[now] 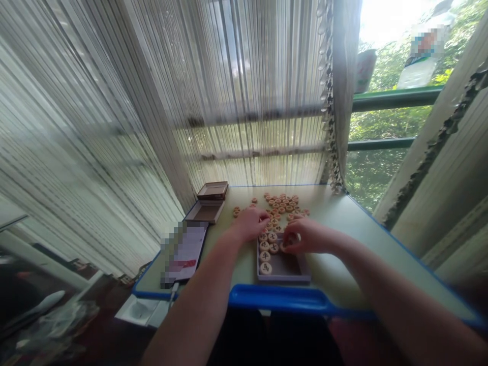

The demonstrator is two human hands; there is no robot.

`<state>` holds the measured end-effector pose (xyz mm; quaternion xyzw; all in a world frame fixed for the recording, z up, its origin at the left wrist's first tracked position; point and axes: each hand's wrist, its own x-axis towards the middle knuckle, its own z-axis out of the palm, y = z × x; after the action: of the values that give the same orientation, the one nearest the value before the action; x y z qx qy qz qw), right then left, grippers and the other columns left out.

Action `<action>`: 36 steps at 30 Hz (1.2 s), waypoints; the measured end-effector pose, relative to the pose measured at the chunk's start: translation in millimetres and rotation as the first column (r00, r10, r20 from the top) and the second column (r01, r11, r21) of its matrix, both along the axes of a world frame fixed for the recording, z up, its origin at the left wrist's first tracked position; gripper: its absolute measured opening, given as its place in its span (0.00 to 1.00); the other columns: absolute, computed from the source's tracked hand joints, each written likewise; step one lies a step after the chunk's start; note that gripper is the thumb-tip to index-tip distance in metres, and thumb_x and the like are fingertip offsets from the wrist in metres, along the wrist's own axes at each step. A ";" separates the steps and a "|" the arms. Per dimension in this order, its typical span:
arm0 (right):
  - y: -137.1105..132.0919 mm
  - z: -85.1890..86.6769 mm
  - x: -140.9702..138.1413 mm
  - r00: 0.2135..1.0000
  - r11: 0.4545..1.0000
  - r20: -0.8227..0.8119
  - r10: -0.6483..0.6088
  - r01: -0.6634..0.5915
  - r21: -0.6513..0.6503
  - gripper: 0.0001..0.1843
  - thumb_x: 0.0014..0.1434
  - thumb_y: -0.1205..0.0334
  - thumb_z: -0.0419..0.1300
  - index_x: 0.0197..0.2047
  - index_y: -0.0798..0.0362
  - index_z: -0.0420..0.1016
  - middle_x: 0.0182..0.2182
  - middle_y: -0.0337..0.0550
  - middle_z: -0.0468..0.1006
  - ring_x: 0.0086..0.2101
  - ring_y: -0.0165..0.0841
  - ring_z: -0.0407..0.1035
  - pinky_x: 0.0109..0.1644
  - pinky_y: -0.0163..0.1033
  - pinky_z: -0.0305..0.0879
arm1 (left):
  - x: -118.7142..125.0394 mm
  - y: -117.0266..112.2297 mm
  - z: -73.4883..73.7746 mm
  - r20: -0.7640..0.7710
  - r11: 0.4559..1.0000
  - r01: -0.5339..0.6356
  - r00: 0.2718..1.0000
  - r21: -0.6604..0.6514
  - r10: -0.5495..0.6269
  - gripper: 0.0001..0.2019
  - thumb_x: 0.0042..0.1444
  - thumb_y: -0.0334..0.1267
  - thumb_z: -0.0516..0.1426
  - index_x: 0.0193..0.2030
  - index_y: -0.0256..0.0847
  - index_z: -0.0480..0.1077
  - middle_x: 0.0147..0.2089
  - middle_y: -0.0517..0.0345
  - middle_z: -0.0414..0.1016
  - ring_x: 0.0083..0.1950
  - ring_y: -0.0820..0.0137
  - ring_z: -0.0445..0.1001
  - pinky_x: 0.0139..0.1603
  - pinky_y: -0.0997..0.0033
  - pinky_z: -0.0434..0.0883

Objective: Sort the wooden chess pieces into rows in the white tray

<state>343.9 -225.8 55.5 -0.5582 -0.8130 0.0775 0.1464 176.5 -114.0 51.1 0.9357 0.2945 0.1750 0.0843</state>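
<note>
A shallow box (284, 278) stands near the table's front edge, with several round Chinese chess pieces lying flat along its left side, such as one piece (266, 268) in the lower left corner. My right hand (307, 235) reaches over the box's right side, thumb and fingers closed on a Chinese chess piece (284, 247) low inside it. Just beyond the box's far left corner is my left hand (251, 223). Its fingers are curled together among loose pieces, and what they hold is hidden. Behind both hands lies a loose heap of pieces (282, 203).
At the table's left lie two open box parts, a brown one (212, 190) and a paler one (206, 211). Nearer me is a tablet-like device (188, 251) with a cable. A blue tray edge (280, 300) runs along the front. String curtains (247, 76) hang behind the table.
</note>
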 end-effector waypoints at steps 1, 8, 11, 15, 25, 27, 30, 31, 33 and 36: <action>0.9 -1.6 0.3 1.000 1.000 0.006 0.007 -0.007 0.003 0.09 0.48 0.55 0.60 0.27 0.52 0.76 0.24 0.39 0.75 0.27 0.31 0.66 0.45 0.41 0.58 | 0.0 0.2 -0.5 0.002 1.000 0.001 1.000 0.001 -0.001 0.14 0.55 0.40 0.51 0.39 0.40 0.76 0.37 0.57 0.78 0.38 0.70 0.72 0.38 0.75 0.66; 9.0 -15.5 11.1 1.000 0.997 -0.024 0.019 -0.020 -0.080 0.15 0.45 0.51 0.63 0.33 0.52 0.78 0.27 0.40 0.76 0.28 0.32 0.66 0.37 0.37 0.59 | -0.5 2.7 -2.2 -0.009 0.998 -0.054 0.999 0.018 0.054 0.13 0.55 0.40 0.51 0.37 0.39 0.76 0.36 0.55 0.78 0.37 0.70 0.73 0.39 0.74 0.66; 7.4 -13.0 10.6 0.999 0.999 -0.029 0.025 -0.027 -0.042 0.12 0.47 0.53 0.62 0.31 0.52 0.78 0.25 0.39 0.76 0.29 0.31 0.66 0.39 0.38 0.58 | 0.1 4.0 -4.9 0.007 0.996 -0.061 0.998 0.063 0.061 0.14 0.55 0.39 0.50 0.37 0.39 0.76 0.36 0.55 0.77 0.36 0.69 0.72 0.39 0.73 0.67; 3.8 -8.4 1.9 0.999 0.998 -0.038 -0.001 0.003 0.055 0.14 0.47 0.49 0.62 0.31 0.51 0.78 0.25 0.41 0.75 0.31 0.33 0.65 0.36 0.37 0.57 | 1.2 2.8 -7.1 0.026 0.995 -0.042 0.999 0.092 0.040 0.14 0.55 0.40 0.50 0.38 0.41 0.76 0.35 0.55 0.77 0.36 0.69 0.72 0.39 0.72 0.67; 4.1 -14.9 -10.4 0.998 0.988 0.058 0.024 -0.033 0.148 0.14 0.50 0.48 0.60 0.27 0.51 0.76 0.24 0.41 0.74 0.30 0.32 0.62 0.34 0.37 0.55 | -4.2 -3.2 3.1 0.013 0.998 0.048 0.999 -0.039 -0.048 0.13 0.53 0.39 0.51 0.35 0.38 0.76 0.32 0.56 0.77 0.33 0.71 0.71 0.34 0.74 0.64; 3.4 -13.4 -10.8 0.998 0.991 0.068 0.014 -0.023 0.134 0.14 0.50 0.48 0.60 0.28 0.51 0.77 0.24 0.41 0.74 0.30 0.33 0.62 0.33 0.37 0.54 | -9.0 -5.0 8.2 -0.019 0.978 0.104 0.994 -0.182 -0.109 0.12 0.50 0.40 0.53 0.34 0.36 0.76 0.29 0.58 0.76 0.30 0.73 0.69 0.30 0.76 0.63; 3.4 -12.6 -10.6 0.997 0.992 0.077 -0.005 -0.005 0.126 0.16 0.50 0.47 0.60 0.28 0.51 0.77 0.24 0.42 0.74 0.31 0.34 0.61 0.32 0.36 0.53 | -15.2 -7.3 14.7 -0.039 0.924 0.167 0.981 -0.344 -0.192 0.12 0.48 0.39 0.55 0.34 0.35 0.76 0.28 0.59 0.75 0.29 0.74 0.69 0.28 0.78 0.62; 3.7 -12.9 -10.5 0.997 0.992 0.078 -0.007 -0.003 0.126 0.16 0.50 0.47 0.60 0.28 0.51 0.77 0.24 0.43 0.74 0.31 0.34 0.61 0.31 0.36 0.53 | -16.3 -7.8 15.9 -0.036 0.909 0.187 0.976 -0.373 -0.215 0.12 0.47 0.39 0.56 0.34 0.35 0.76 0.28 0.59 0.75 0.29 0.74 0.69 0.29 0.78 0.62; 4.2 -14.0 -10.2 0.997 0.991 0.077 -0.003 -0.007 0.132 0.16 0.49 0.46 0.60 0.28 0.51 0.77 0.23 0.43 0.74 0.31 0.34 0.61 0.32 0.36 0.52 | -17.1 -8.2 16.3 -0.030 0.886 0.227 0.965 -0.404 -0.261 0.12 0.46 0.38 0.57 0.35 0.36 0.77 0.30 0.58 0.76 0.31 0.74 0.70 0.30 0.79 0.63; 4.6 -15.5 -10.2 0.997 0.990 0.071 0.007 -0.017 0.139 0.16 0.49 0.46 0.60 0.29 0.50 0.77 0.24 0.42 0.74 0.32 0.34 0.61 0.32 0.36 0.53 | -16.1 -8.3 14.2 -0.045 0.871 0.257 0.952 -0.418 -0.302 0.12 0.46 0.37 0.56 0.36 0.38 0.77 0.32 0.58 0.77 0.33 0.73 0.72 0.33 0.78 0.65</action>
<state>333.7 -221.3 39.9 -0.5441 -0.8244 0.0019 0.1559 160.4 -122.3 65.3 0.9382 0.1900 0.0442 0.2857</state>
